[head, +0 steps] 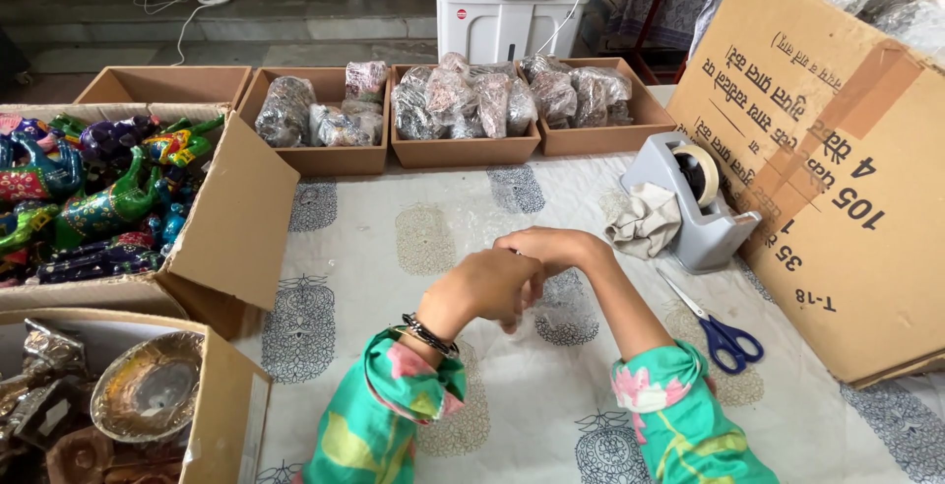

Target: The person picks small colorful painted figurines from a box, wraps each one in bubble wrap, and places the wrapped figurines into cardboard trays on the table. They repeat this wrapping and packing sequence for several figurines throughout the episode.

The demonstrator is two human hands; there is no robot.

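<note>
Four brown trays [463,149] line the surface's far edge, three holding wrapped bundles; a big tilted carton [837,179] fills the right corner. Mid-surface, left hand [482,287] and right hand [556,246] meet, fingers curled — whether on anything, I cannot tell — over clear bubble wrap [463,223].

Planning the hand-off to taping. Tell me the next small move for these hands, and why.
Probably the right hand should reach toward the tape dispenser. Both hands, left hand included, meet over a sheet of clear bubble wrap on the table, pinching something too small to make out. The dispenser stands just beyond the right hand, scissors nearby.
</note>
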